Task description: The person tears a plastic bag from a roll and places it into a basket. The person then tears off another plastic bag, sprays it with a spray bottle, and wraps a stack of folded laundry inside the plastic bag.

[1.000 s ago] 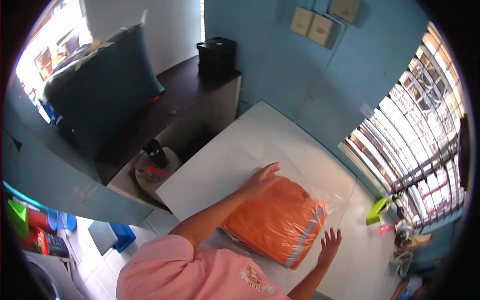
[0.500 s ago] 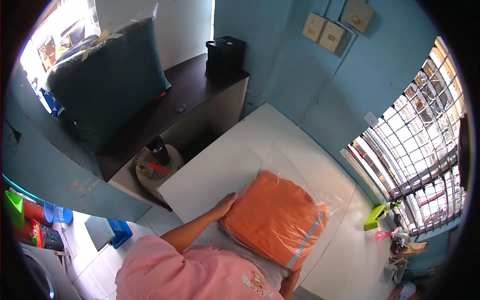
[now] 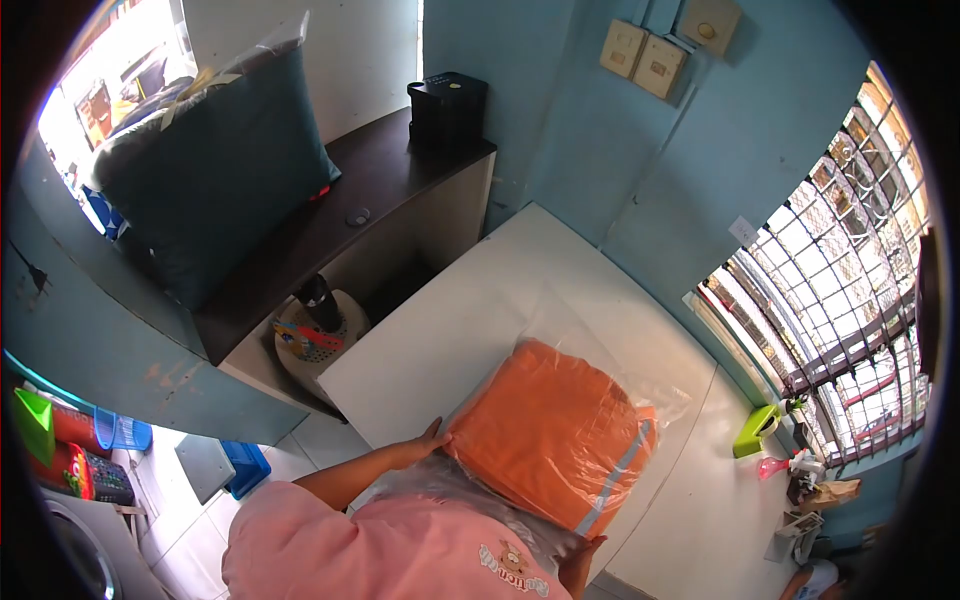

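Note:
An orange folded garment (image 3: pixel 545 430) with a grey-blue stripe lies inside a clear plastic bag on the white table (image 3: pixel 420 365). At the bag's left corner, my left hand (image 3: pixel 425 447) has its fingers on the plastic edge, pinching it. My right hand (image 3: pixel 583 555) is at the lower right corner near the striped end, mostly hidden by the bag and my pink shirt; its fingers cannot be made out well. The bag's loose clear end spreads past the garment's upper edge. More clear plastic lies between the garment and my shirt.
A dark shelf (image 3: pixel 385 165) carries a large dark cushion (image 3: pixel 225 170) and a black box (image 3: pixel 448 108). By the barred window (image 3: pixel 830 270) stand a green pot (image 3: pixel 756 432) and a pink bottle (image 3: pixel 772 467). A blue stool (image 3: pixel 245 468) is on the floor at lower left.
My left hand has come off the garment's top and moved down to its left corner. My right hand has gone from open beside the bag to its lower right corner.

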Demonstrator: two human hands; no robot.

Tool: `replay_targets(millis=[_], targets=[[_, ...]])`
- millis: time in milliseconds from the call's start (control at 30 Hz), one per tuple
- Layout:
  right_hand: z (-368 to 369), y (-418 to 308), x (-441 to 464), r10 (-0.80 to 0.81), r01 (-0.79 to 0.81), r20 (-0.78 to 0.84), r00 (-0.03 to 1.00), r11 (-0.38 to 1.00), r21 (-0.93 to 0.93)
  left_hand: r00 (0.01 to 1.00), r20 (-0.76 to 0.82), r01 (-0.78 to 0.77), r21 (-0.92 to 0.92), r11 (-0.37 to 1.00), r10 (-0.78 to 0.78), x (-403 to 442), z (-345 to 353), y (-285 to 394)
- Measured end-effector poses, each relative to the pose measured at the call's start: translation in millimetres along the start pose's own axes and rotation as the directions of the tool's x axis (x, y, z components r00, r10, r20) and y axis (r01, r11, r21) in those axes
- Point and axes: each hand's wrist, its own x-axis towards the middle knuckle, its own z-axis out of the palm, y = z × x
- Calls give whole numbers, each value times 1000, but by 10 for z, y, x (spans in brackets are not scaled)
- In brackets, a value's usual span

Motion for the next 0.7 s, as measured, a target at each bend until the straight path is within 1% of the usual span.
replay_targets(millis=[33, 67, 133, 167, 200, 233, 267, 300, 333, 367, 433, 500, 567, 633, 700], targets=[[9, 5, -26, -3, 3, -7, 1000, 998, -63, 999, 10, -42, -10, 999, 42, -4, 8, -7], [-9, 12, -7, -6, 5, -7, 1000, 998, -63, 999, 11, -44, -10, 999, 44, -20, 14, 8], [-105, 73, 48, 18, -13, 44, 999, 992, -122, 991, 78, -110, 39, 993, 107, -123, 54, 109], [-183, 119, 48, 18, -12, 44, 999, 992, -122, 991, 78, -110, 39, 993, 107, -99, 34, 78], [-259, 162, 23, -122, 168, 204, 971, 960, -223, 990, 123, -80, 93, 992, 69, -57, 2, 13], [-298, 181, 46, -180, 258, 289, 940, 930, -263, 986, 164, -52, 149, 987, 28, -36, -19, -53], [-337, 200, 67, -235, 351, 370, 899, 891, -288, 986, 165, -51, 151, 987, 26, -37, -23, -135], [-346, 213, 126, -39, 118, 297, 954, 960, -252, 993, 114, -9, 145, 989, -8, -50, -15, -223], [-344, 231, 155, 162, -121, 230, 960, 975, -186, 996, 72, 34, 147, 989, -45, -52, -7, -304], [-361, 247, 183, 149, -121, 210, 966, 982, -143, 993, 103, 39, 182, 982, -58, -57, -22, -405], [-273, 229, 96, 27, 130, 408, 913, 927, -352, 935, 286, 210, 30, 977, -210, 22, -120, -481], [-85, 215, 19, 11, 90, 378, 926, 964, -250, 911, 194, 291, 320, 902, -363, -239, 84, 119], [19, 103, -143, 160, -7, 268, 950, 869, -495, 969, 2, 239, 224, 945, -245, -76, -142, -357], [36, 150, -251, 161, -36, 265, 951, 906, -422, 987, -108, 145, 240, 960, -122, 167, -224, -307], [8, 254, -224, 125, 5, 316, 940, 925, -379, 989, -151, 48, 280, 959, -5, 512, -137, -75]])
